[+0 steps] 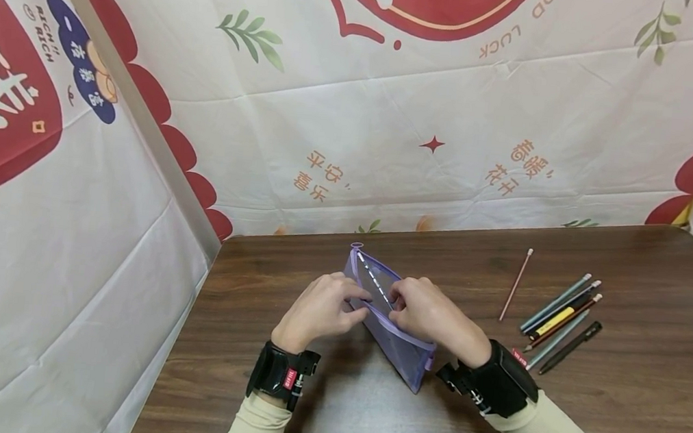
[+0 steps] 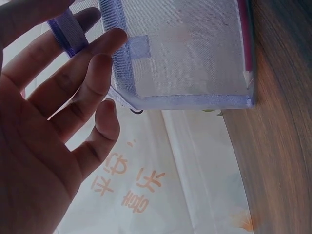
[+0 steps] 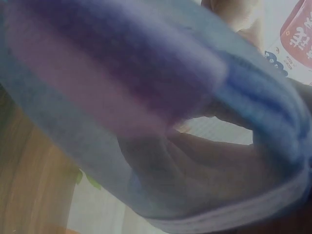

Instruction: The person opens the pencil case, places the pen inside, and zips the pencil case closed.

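Observation:
A purple mesh pencil pouch (image 1: pixel 399 352) stands on the table with its zipped mouth spread apart. My left hand (image 1: pixel 323 307) grips the mouth's edge on the left; in the left wrist view a purple strip (image 2: pixel 68 31) of that edge passes between the fingers. My right hand (image 1: pixel 428 309) reaches into the mouth, its fingertips at the lower end of a black-and-white patterned pencil (image 1: pixel 372 275) that slants inside the pouch. Through the mesh in the right wrist view, the right hand's fingers (image 3: pixel 204 165) show curled. A dark red pencil (image 2: pixel 245 39) lies along the pouch's bottom.
Right of the pouch lies a pink pencil (image 1: pixel 516 284) by itself. Further right is a loose bundle of several pencils and pens, among them a yellow-labelled one (image 1: pixel 554 322) and a black pen (image 1: pixel 570 347). Printed cloth (image 1: pixel 390 145) hangs behind the wooden table (image 1: pixel 241 290).

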The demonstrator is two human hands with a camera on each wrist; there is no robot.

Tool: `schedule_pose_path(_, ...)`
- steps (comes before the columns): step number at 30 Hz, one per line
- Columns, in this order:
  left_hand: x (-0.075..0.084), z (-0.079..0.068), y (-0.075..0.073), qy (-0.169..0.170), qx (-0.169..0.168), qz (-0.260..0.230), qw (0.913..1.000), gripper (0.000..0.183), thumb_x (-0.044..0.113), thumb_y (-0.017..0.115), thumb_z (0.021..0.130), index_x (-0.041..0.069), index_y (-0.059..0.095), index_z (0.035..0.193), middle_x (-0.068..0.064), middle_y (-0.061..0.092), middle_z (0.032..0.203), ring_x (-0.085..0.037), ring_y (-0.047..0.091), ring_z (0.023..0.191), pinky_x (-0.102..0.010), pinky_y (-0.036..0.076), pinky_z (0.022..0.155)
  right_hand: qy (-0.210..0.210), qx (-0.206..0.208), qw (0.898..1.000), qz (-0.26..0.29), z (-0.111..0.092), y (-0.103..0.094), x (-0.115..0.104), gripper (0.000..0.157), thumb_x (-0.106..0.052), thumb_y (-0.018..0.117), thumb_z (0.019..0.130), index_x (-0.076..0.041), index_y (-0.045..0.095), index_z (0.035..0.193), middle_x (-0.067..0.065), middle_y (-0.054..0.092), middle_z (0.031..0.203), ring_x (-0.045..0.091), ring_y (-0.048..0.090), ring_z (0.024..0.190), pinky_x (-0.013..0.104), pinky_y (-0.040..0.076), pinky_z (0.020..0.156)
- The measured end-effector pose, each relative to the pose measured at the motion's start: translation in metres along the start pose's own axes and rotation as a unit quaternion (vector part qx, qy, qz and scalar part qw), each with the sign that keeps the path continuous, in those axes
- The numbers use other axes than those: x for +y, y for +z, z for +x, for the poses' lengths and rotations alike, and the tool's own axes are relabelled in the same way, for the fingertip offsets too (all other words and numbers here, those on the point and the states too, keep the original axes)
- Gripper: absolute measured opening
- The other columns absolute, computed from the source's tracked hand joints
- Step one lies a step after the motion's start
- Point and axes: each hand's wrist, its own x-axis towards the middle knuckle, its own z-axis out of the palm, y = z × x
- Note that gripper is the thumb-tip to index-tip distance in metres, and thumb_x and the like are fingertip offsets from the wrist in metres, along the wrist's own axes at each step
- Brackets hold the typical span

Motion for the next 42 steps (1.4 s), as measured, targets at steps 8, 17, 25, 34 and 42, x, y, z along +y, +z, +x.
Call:
schedule_pose_path(8, -0.002, -0.001, 0.0, -0.022, -0.021, -0.022, 0.9993, 0.021, 0.023, 0.067, 0.08, 0.014, 0.076, 0.097, 0.002, 0.073, 0.093, -0.012, 0.062, 0.087, -0.027, 0.051, 0.068, 0.01, -0.013, 1.0, 0.005, 0.0, -0.006, 0.002, 0.018, -0.008, 0.068, 0.078, 0.003, 0.068, 0.092, 0.01, 0.067, 0.08, 0.015, 0.059, 0.067, 0.036, 0.054, 0.063)
schedule_pose_path(17, -0.004, 0.001, -0.001, -0.023, -0.019, -0.025, 0.9992, 0.02, 0.022, 0.066, 0.08, 0.015, 0.077, 0.096, 0.004, 0.074, 0.092, -0.012, 0.062, 0.085, -0.028, 0.05, 0.068, 0.014, 0.035, 0.999, 0.015, -0.003, -0.03, 0.011, 0.015, -0.006, 0.069, 0.077, 0.002, 0.069, 0.09, 0.007, 0.067, 0.074, 0.015, 0.059, 0.064, 0.035, 0.052, 0.059)
schedule_pose_path(25, -0.004, 0.001, 0.0, -0.021, -0.02, -0.023, 0.9993, 0.021, 0.022, 0.067, 0.081, 0.014, 0.076, 0.097, 0.003, 0.075, 0.093, -0.013, 0.063, 0.084, -0.026, 0.049, 0.064, 0.041, 0.069, 0.997, -0.005, -0.005, -0.04, 0.025, 0.009, -0.007, 0.067, 0.076, 0.0, 0.068, 0.08, 0.007, 0.067, 0.069, 0.015, 0.057, 0.059, 0.035, 0.05, 0.058)
schedule_pose_path(34, -0.004, -0.001, 0.002, -0.034, -0.024, -0.026, 0.9988, 0.021, 0.024, 0.065, 0.082, 0.016, 0.076, 0.098, 0.005, 0.072, 0.086, -0.009, 0.057, 0.074, -0.024, 0.046, 0.061, 0.059, 0.019, 0.998, -0.001, -0.001, -0.037, 0.031, 0.006, -0.008, 0.065, 0.076, -0.005, 0.067, 0.072, 0.004, 0.064, 0.064, 0.014, 0.053, 0.055, 0.03, 0.045, 0.052)
schedule_pose_path(42, -0.004, 0.0, 0.002, -0.03, -0.019, -0.018, 0.9992, 0.02, 0.023, 0.066, 0.081, 0.015, 0.076, 0.097, 0.005, 0.071, 0.083, -0.007, 0.054, 0.07, -0.024, 0.045, 0.059, 0.08, -0.012, 0.997, 0.019, 0.001, -0.034, 0.031, 0.01, -0.01, 0.067, 0.079, -0.006, 0.067, 0.07, 0.002, 0.065, 0.06, 0.01, 0.056, 0.05, 0.029, 0.048, 0.05)
